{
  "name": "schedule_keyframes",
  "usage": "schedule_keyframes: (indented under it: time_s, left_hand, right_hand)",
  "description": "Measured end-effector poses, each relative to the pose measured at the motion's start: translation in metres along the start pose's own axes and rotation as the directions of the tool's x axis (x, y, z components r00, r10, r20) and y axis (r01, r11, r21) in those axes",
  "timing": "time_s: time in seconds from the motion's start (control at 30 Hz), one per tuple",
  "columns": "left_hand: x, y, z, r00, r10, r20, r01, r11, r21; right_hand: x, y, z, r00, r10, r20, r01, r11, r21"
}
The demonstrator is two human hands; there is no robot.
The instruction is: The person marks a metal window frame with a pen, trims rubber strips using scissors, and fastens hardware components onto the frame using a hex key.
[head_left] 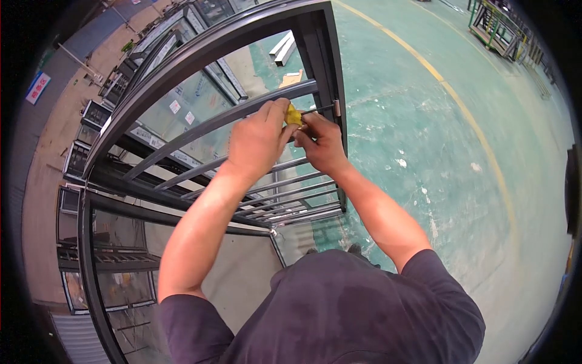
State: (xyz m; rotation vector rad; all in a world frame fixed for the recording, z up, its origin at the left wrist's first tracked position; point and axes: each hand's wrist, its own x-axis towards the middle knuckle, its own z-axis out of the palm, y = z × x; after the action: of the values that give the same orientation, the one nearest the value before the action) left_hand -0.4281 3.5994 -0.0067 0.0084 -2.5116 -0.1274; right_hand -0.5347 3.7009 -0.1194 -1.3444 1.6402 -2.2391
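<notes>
My left hand (256, 138) is closed on a small yellow object (293, 115), in front of the dark metal frame (209, 37). Close beside it, my right hand (322, 142) has its fingers bent around the near end of a thin dark rod (318, 110). The rod points toward a small light-coloured fitting (337, 108) on the frame's right upright. A thick grey bar (242, 108) of the frame passes behind my left hand, and several more bars run below both hands. What lies between my fingertips is partly hidden.
A second dark frame (90, 255) stands at the lower left. More glazed frames (194, 100) lean behind. Pale profiles (284, 50) lie on the green floor (400, 133), which has a curved yellow line (451, 91). A rack (494, 33) stands at the far right.
</notes>
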Motion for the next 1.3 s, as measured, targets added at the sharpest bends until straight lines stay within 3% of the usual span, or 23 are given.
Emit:
schedule_keyframes:
  time_s: [0.03, 0.07, 0.1, 0.13, 0.2, 0.3, 0.37, 0.4, 0.47, 0.57, 0.63, 0.8, 0.87, 0.97, 1.0, 1.07, 1.2, 1.3]
  left_hand:
    - [0.000, 0.003, 0.004, 1.000, -0.003, -0.004, 0.003, 1.000, 0.008]
    - [-0.001, 0.006, 0.009, 0.993, -0.108, -0.044, 0.103, 0.989, -0.107]
    - [-0.001, 0.008, 0.015, 0.974, -0.213, -0.074, 0.192, 0.955, -0.226]
    - [-0.002, 0.009, 0.021, 0.974, -0.214, -0.075, 0.192, 0.955, -0.225]
    - [-0.005, 0.008, 0.033, 0.891, -0.452, -0.036, 0.333, 0.708, -0.623]
    - [-0.010, 0.004, 0.043, 0.867, -0.497, 0.013, 0.358, 0.607, -0.710]
    - [-0.009, 0.002, 0.050, 0.870, -0.493, 0.019, 0.364, 0.614, -0.701]
    - [-0.009, 0.001, 0.052, 0.872, -0.488, 0.024, 0.368, 0.623, -0.690]
    - [-0.005, 0.007, 0.046, 0.874, -0.486, 0.010, 0.362, 0.638, -0.680]
    - [-0.005, 0.009, 0.045, 0.867, -0.498, 0.033, 0.382, 0.618, -0.687]
    - [-0.003, 0.014, 0.042, 0.836, -0.532, 0.136, 0.461, 0.545, -0.700]
    - [-0.001, 0.013, 0.052, 0.815, -0.565, 0.126, 0.434, 0.452, -0.779]
    - [0.004, 0.017, 0.048, 0.701, -0.636, 0.322, 0.580, 0.245, -0.777]
    - [0.009, 0.019, 0.038, 0.635, -0.668, 0.389, 0.642, 0.175, -0.746]
    - [0.009, 0.019, 0.037, 0.634, -0.666, 0.393, 0.645, 0.175, -0.744]
    - [0.009, 0.018, 0.035, 0.610, -0.642, 0.464, 0.634, 0.045, -0.772]
    - [0.007, 0.016, 0.034, 0.615, -0.624, 0.482, 0.645, 0.045, -0.763]
    - [0.007, 0.014, 0.041, 0.659, -0.616, 0.432, 0.620, 0.119, -0.776]
  right_hand:
    - [0.000, -0.005, 0.001, 0.999, 0.026, -0.031, -0.025, 0.999, 0.034]
    - [-0.001, -0.010, 0.003, 0.993, 0.093, -0.067, -0.084, 0.989, 0.125]
    - [0.001, -0.013, 0.001, 0.994, 0.090, -0.063, -0.082, 0.988, 0.128]
    - [0.001, -0.015, -0.002, 0.993, 0.104, -0.052, -0.100, 0.993, 0.070]
    - [0.001, -0.016, -0.004, 0.992, 0.120, -0.041, -0.120, 0.993, 0.010]
    - [-0.002, -0.016, -0.006, 0.989, 0.146, -0.037, -0.146, 0.989, 0.003]
    - [-0.005, -0.022, -0.011, 0.983, 0.185, 0.000, -0.180, 0.957, -0.227]
    - [-0.009, -0.029, -0.015, 0.983, 0.185, 0.008, -0.178, 0.957, -0.230]
    - [-0.016, -0.045, -0.027, 0.999, 0.004, 0.036, 0.007, 0.954, -0.299]
    - [-0.025, -0.044, -0.051, 1.000, 0.018, -0.007, -0.019, 0.939, -0.342]
    - [-0.029, -0.038, -0.067, 0.997, 0.079, 0.025, -0.065, 0.935, -0.349]
    - [-0.036, -0.015, -0.082, 0.985, 0.170, -0.020, -0.170, 0.956, -0.238]
    - [-0.037, -0.014, -0.084, 0.986, 0.167, -0.029, -0.169, 0.960, -0.222]
    - [-0.030, -0.018, -0.085, 0.986, 0.158, -0.044, -0.163, 0.968, -0.190]
    - [-0.028, -0.019, -0.084, 0.991, 0.090, -0.100, -0.109, 0.974, -0.197]
    - [-0.022, -0.025, -0.081, 0.987, 0.021, -0.157, -0.054, 0.975, -0.214]
    - [-0.002, -0.033, -0.073, 0.978, -0.096, -0.186, 0.016, 0.921, -0.390]
    - [0.008, -0.023, -0.071, 0.964, -0.225, -0.142, 0.127, 0.858, -0.497]
